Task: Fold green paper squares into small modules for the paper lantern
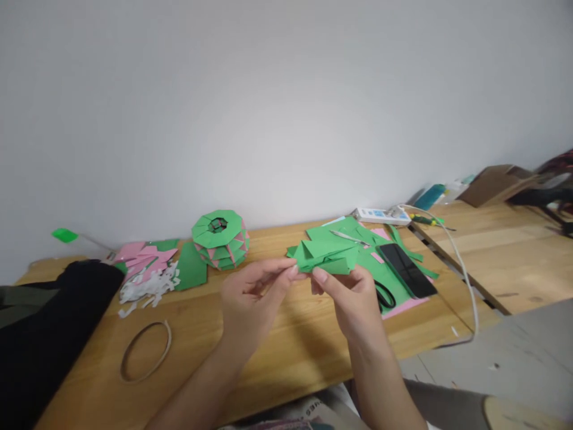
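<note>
Both hands hold one piece of folded green paper [324, 254] in the air above the table. My left hand [255, 295] pinches its left end between thumb and fingers. On the near edge, toward the right, my right hand [351, 295] grips it with the thumb on top. Several creased flaps stand up from the piece. Behind my left hand stands a round green and pink folded-paper lantern shape [220, 239] with a hole in its top. Green paper sheets [394, 278] lie behind and right of my right hand, with scissors [384, 295] partly hidden by that hand.
A phone [407, 270] and a craft knife [349, 237] rest on the sheets. Near the wall lies a power strip [381, 216] with a white cable [463, 269]. White paper scraps [150, 283], pink paper [143, 257], a roll of tape [145, 352] and black cloth [67, 322] are at left.
</note>
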Demonstrator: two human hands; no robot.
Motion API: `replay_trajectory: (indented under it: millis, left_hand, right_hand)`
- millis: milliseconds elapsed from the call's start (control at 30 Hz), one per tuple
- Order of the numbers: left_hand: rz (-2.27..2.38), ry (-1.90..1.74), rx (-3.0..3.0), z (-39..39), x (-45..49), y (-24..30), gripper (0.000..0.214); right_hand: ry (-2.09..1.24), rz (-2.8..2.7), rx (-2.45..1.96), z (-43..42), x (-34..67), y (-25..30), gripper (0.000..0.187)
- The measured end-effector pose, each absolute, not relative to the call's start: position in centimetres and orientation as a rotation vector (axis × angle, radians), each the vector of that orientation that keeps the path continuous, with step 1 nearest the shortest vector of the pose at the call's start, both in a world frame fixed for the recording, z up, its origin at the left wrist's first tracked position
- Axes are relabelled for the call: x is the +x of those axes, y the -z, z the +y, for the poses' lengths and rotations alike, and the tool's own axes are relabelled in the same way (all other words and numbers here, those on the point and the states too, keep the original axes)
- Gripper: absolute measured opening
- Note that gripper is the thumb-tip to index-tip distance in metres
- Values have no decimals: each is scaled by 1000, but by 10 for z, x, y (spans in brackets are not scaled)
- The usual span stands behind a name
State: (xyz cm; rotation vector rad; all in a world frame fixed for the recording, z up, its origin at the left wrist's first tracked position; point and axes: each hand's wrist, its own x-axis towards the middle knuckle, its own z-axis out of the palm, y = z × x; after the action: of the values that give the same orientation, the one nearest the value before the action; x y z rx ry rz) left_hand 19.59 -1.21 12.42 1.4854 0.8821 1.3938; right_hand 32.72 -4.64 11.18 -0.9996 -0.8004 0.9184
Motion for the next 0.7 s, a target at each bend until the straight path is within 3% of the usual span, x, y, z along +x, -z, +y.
replay_trajectory:
  millis: [333,700]
  left_hand:
    - [966,-1479,1517,-16,199,-119,11]
    - [842,-1347,1298,-9,188,-113,24]
  right_hand:
    - [-889,-749,-977,-40,315,-108,10]
    - [-959,-699,-1043,-33,310,-107,16]
